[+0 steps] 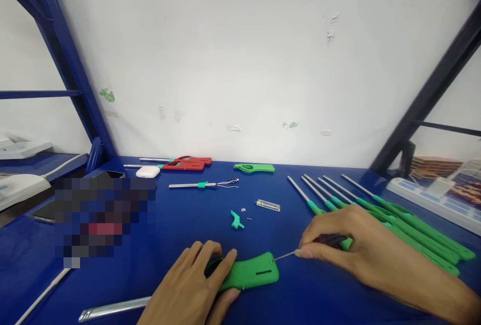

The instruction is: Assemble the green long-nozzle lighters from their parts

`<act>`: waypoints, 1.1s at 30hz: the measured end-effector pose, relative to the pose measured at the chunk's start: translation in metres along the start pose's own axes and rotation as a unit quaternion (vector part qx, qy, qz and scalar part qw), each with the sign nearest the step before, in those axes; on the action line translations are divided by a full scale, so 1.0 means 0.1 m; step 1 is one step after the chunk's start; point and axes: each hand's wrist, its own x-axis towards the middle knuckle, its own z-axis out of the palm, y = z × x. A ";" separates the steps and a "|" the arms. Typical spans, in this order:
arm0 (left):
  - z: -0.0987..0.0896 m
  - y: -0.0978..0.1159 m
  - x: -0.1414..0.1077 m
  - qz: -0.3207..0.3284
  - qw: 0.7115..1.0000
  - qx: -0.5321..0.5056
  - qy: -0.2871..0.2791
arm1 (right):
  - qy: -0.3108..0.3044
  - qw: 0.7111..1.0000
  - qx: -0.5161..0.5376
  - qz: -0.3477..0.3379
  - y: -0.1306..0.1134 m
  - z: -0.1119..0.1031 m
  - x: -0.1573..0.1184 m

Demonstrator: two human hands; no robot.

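Observation:
My left hand (195, 282) is wrapped round a green lighter (250, 272) lying on the blue table, its metal tube (114, 308) pointing left. In my right hand (347, 245) is a dark-handled screwdriver (283, 256), its thin tip at a small screw spot near the lighter's right end. Beyond the hands lie a teal trigger piece (236, 220), a small white part (243, 209), a tiny screw (249, 219) and a clear fuel tank (268, 205). Farther back are a metal tube with wires (193, 185) and a green shell half (255, 168).
Several green lighters (413, 229) lie at the right beside a white power strip (436, 204). Red lighters (184, 165) and a white case (148, 171) are at the back left. A pixelated patch covers part of the left side, near a white cable (43, 297).

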 end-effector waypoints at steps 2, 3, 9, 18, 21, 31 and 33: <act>-0.01 0.00 -0.01 0.001 1.000 -0.001 0.003 | 0.003 1.000 0.004 -0.003 0.00 -0.01 -0.01; -0.01 0.01 -0.01 0.001 1.000 -0.001 0.004 | 0.005 1.000 0.006 -0.004 -0.01 -0.01 -0.01; -0.02 0.02 0.02 0.005 1.000 0.009 0.004 | 0.001 1.000 -0.004 -0.016 -0.04 -0.02 0.02; 0.00 0.00 -0.05 0.001 1.000 0.007 0.008 | -0.004 0.995 -0.067 -0.075 -0.20 -0.01 0.05; 0.02 -0.02 -0.05 -0.001 1.000 0.008 0.016 | 0.017 0.995 -0.055 -0.082 -0.38 -0.09 0.11; 0.03 -0.02 -0.03 -0.001 1.000 0.007 -0.013 | 0.073 0.985 0.076 -0.134 -0.31 0.11 0.28; 0.03 -0.02 -0.04 -0.003 1.000 0.012 -0.007 | 0.156 0.963 0.095 -0.197 -0.23 0.27 0.24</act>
